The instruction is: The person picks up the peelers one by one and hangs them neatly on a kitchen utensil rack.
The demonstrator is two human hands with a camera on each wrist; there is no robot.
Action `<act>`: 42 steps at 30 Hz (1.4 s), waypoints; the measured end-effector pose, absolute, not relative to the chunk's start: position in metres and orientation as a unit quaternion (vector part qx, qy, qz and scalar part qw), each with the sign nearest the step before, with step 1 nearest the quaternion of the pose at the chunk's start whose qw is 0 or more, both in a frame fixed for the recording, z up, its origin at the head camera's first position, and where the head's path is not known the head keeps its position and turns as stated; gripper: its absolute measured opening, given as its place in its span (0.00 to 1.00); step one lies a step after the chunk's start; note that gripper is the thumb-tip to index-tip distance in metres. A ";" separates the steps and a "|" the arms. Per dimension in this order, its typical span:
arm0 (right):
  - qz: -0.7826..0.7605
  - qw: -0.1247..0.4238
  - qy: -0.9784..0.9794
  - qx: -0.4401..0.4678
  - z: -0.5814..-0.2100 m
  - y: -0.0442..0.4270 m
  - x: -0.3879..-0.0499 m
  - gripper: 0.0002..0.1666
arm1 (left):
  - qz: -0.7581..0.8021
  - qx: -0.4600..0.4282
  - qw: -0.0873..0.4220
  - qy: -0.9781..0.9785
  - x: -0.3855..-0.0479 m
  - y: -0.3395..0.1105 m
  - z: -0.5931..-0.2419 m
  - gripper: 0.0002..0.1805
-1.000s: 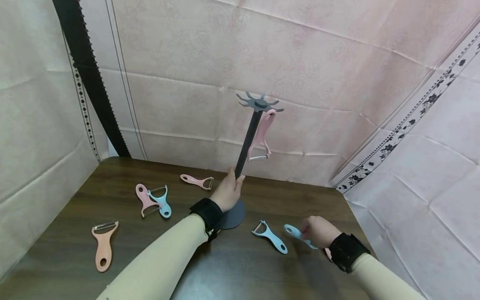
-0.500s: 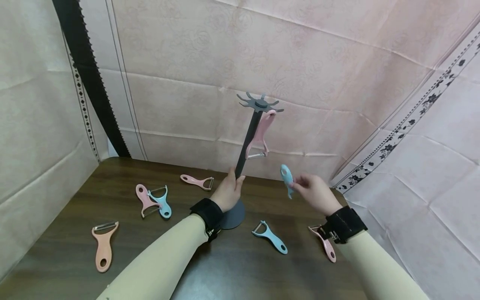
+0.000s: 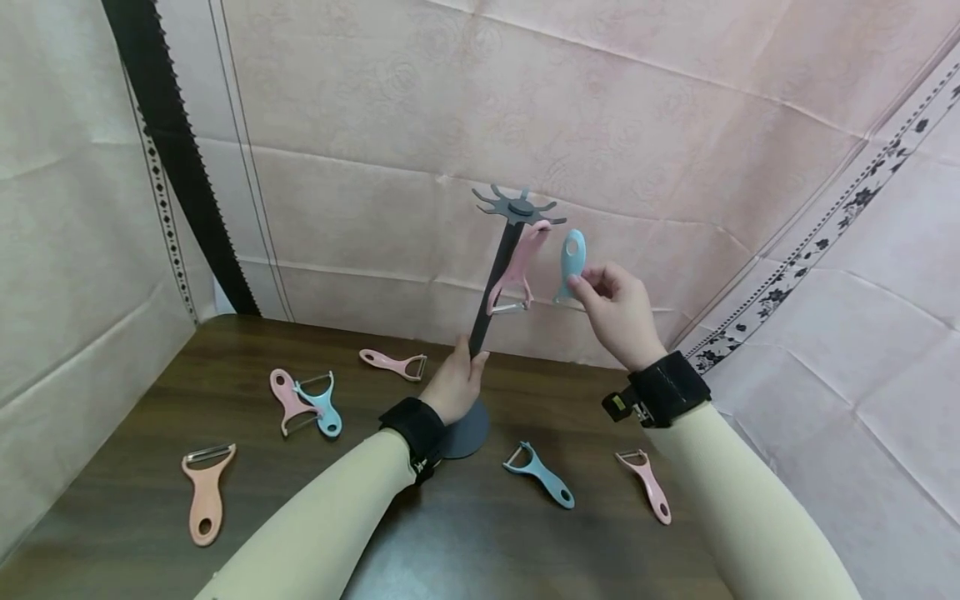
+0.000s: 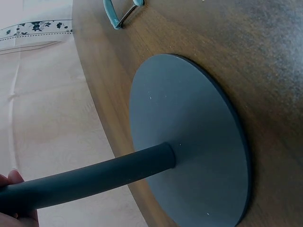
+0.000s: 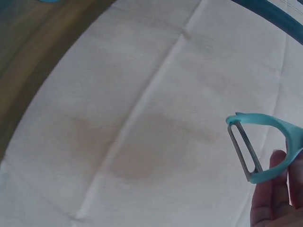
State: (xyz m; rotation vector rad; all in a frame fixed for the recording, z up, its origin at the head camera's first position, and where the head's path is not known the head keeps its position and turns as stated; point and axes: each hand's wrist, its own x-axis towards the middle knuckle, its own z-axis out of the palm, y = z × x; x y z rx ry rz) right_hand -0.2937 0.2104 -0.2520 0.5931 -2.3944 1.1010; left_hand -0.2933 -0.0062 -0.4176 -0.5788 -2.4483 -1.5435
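Observation:
A dark stand with a post [image 3: 497, 287] and a ring of prongs [image 3: 521, 208] on top leans slightly right; its round base [image 4: 189, 123] rests on the table. The left hand [image 3: 455, 385] grips the post low down; in the left wrist view its fingers [image 4: 16, 178] wrap the post. From a right-hand prong hangs a pink peeler [image 3: 519, 265]. Just right of it, the right hand [image 3: 621, 315] pinches a blue peeler [image 3: 573, 254] in the air, handle hole up. In the right wrist view, the blade end of this blue peeler [image 5: 279, 124] shows beside the fingers [image 5: 270, 201].
On the brown table [image 3: 300, 500] lie an orange peeler [image 3: 206, 500] at left, a pink peeler [image 3: 288, 396] crossed with a blue one [image 3: 328, 414], a pink one [image 3: 386, 361] behind, a blue one [image 3: 551, 482] and a pink one [image 3: 655, 492] at right. Cloth walls [image 3: 375, 225] surround it.
The right hand has lifted the blue peeler from the table's right side, up and leftward to near the prongs. The hanging pink peeler has swung slightly left. The left hand stays on the post.

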 end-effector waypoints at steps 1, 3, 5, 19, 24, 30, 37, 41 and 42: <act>0.400 0.223 -0.863 0.215 -0.248 0.207 -0.296 0.17 | -0.521 -0.196 0.098 -0.825 -0.293 -0.006 -0.417 0.17; 0.401 0.229 -0.861 0.215 -0.240 0.201 -0.301 0.17 | -0.520 -0.195 0.105 -0.825 -0.292 -0.007 -0.416 0.16; 0.402 0.234 -0.858 0.218 -0.231 0.194 -0.306 0.17 | -0.519 -0.197 0.111 -0.824 -0.292 -0.007 -0.416 0.16; 0.351 0.291 -0.865 0.210 -0.198 0.163 -0.319 0.13 | -0.525 -0.187 0.100 -0.824 -0.291 -0.004 -0.415 0.14; 0.346 0.290 -0.867 0.210 -0.199 0.158 -0.319 0.10 | -0.523 -0.192 0.103 -0.824 -0.290 -0.002 -0.415 0.14; 0.343 0.286 -0.870 0.211 -0.199 0.154 -0.318 0.11 | -0.530 -0.191 0.103 -0.819 -0.290 -0.002 -0.414 0.13; 0.324 0.283 -0.879 0.207 -0.201 0.150 -0.317 0.07 | -0.529 -0.193 0.113 -0.819 -0.290 -0.003 -0.416 0.12; 0.319 0.276 -0.882 0.209 -0.204 0.148 -0.317 0.08 | -0.523 -0.198 0.123 -0.820 -0.290 -0.004 -0.417 0.12; 0.317 0.276 -0.883 0.211 -0.205 0.148 -0.317 0.08 | -0.522 -0.199 0.124 -0.820 -0.290 -0.004 -0.417 0.12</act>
